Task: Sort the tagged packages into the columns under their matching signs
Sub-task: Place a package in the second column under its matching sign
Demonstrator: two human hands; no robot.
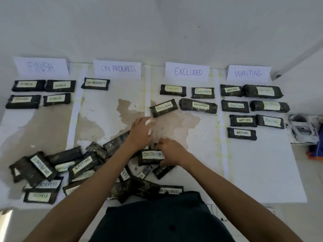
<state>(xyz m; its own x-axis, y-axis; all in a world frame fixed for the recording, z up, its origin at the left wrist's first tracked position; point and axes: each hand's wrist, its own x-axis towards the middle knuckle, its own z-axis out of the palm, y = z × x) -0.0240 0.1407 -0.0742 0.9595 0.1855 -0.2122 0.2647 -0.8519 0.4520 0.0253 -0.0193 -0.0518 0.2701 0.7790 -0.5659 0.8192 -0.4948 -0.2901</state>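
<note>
The right hand (pixel 170 152) pinches the dark wrapped package tagged ON PROGRESS (pixel 151 157) atop the unsorted heap (pixel 73 170) on the white surface (pixel 262 172); the left hand (pixel 141 131) lies open, flat. Lifting may drag neighbouring packages askew, muddling the columns

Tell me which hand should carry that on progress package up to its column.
Probably the left hand: it sits nearer the ON PROGRESS column. The right hand grips the package but would cross over.
</note>
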